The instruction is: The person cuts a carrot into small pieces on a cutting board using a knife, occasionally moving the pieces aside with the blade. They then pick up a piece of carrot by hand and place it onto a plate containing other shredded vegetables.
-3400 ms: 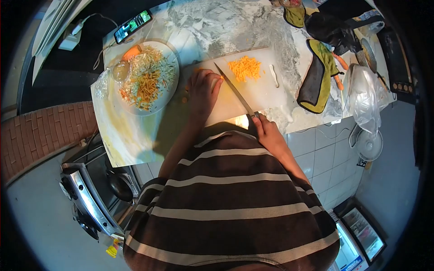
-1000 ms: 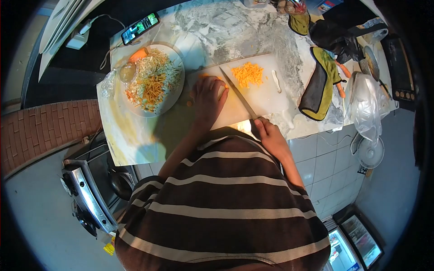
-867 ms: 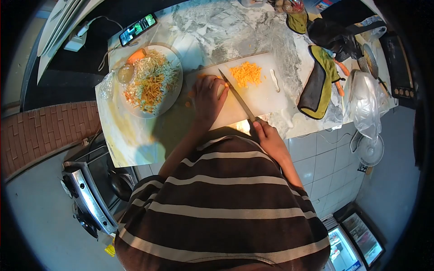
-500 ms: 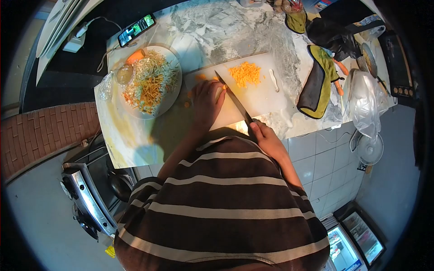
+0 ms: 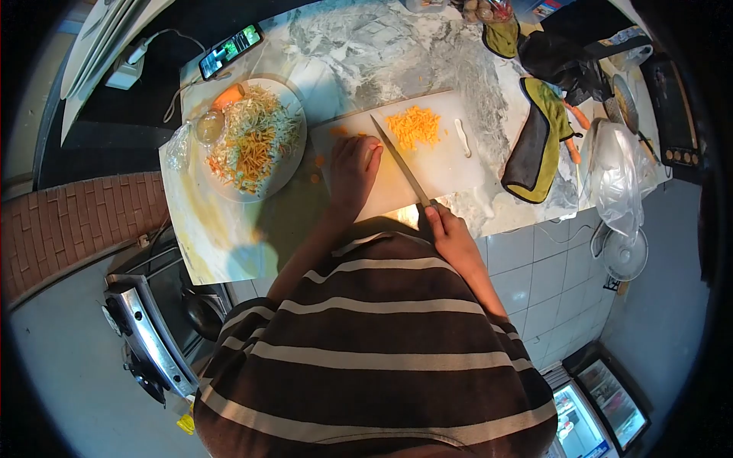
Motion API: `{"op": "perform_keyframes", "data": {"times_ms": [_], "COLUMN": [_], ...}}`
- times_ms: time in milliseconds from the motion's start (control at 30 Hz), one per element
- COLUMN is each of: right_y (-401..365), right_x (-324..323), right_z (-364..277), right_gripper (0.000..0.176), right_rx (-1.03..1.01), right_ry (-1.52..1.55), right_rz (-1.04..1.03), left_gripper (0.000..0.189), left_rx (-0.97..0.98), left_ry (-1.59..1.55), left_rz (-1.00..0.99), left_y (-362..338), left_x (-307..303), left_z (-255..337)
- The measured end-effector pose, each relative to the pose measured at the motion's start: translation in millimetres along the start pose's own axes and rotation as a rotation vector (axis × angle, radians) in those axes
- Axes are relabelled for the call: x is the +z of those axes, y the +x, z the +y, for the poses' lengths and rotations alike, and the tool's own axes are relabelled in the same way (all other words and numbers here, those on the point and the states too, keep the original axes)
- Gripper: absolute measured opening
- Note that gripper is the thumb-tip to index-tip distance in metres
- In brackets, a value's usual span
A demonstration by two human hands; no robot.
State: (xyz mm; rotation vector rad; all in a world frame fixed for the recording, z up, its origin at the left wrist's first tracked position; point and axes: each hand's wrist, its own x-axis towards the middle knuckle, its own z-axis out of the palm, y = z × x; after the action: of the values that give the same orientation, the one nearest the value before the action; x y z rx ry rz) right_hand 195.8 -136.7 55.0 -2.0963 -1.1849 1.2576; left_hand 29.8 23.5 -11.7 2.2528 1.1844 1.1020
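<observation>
Working over marble counter point(image 5: 382, 46), big cutting board point(image 5: 458, 172) lying flat along near edge. Calling for steady, flat board contact under every stroke. Sitting to left, plate point(image 5: 281, 182) loaded with shredded stuff, standing clear of blade's path. Slanting across board, knife point(image 5: 401, 160), tip pointing far and left, handle by near edge. Wanting blade upright and square to the piece, rocking or sliding down evenly rather than chopping hard.

Holding handle with right hand point(image 5: 452, 230), fingers clamped round it; needing firm grip, loose wrist. Pressing on board with left hand point(image 5: 353, 175), fingers curled close together over small orange piece point(image 5: 379, 145), only bit of it showing at fingertips, just left of blade. Hiding most of it, so exact grip impossible to tell. Needing fingertips tucked back, knuckles guiding flat of blade, thumb drawn behind; risking a nick otherwise, blade sitting this near. Backing off in small, equal steps for even cuts.

Lying right of blade, orange cut bits point(image 5: 414, 127) in loose heap; leaving them clear of blade looking sensible. Lying farther right, thin white strip point(image 5: 463, 137).
</observation>
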Motion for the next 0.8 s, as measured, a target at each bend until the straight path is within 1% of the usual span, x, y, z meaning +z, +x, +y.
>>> {"op": "perform_keyframes", "data": {"times_ms": [100, 233, 300, 367, 500, 600, 667, 800], "right_y": [2.5, 4.2, 4.0, 2.8, 1.8, 1.1, -0.4, -3.1], "right_x": [-0.3, -1.8, -1.4, 0.0, 1.2, 5.3, 7.6, 5.7], "right_z": [-3.3, -7.7, -7.7, -5.6, -6.3, -3.0, -2.3, -5.8], "right_gripper": [0.051, 0.049, 0.049, 0.047, 0.044, 0.04, 0.037, 0.035], "right_rx": [0.012, 0.011, 0.014, -0.031, -0.002, -0.018, -0.05, -0.083], "right_ry": [-0.008, -0.025, -0.027, -0.01, -0.052, -0.082, -0.117, -0.148], "right_rz": [-0.015, -0.04, -0.046, -0.011, -0.013, 0.005, 0.055, 0.062], "left_gripper": [0.022, 0.023, 0.022, 0.021, 0.021, 0.02, 0.02, 0.019], "left_rx": [-0.002, -0.031, -0.026, -0.033, -0.014, -0.039, -0.038, -0.031], "left_ry": [0.049, 0.01, 0.186, 0.198, 0.226, 0.212, 0.21, 0.208], "left_rz": [-0.024, -0.001, 0.042, 0.027, 0.019, -0.003, -0.004, 0.005], "left_y": [-1.9, -4.8, -2.5, -2.0, -2.2, -1.9, -1.8, -1.2], "left_x": [0.2, -1.9, -7.9, -9.3, -5.9, -4.9, -3.8, -5.0], "left_z": [-0.9, 0.3, 7.0, 8.0, 4.1, 2.5, 2.3, 3.6]}}
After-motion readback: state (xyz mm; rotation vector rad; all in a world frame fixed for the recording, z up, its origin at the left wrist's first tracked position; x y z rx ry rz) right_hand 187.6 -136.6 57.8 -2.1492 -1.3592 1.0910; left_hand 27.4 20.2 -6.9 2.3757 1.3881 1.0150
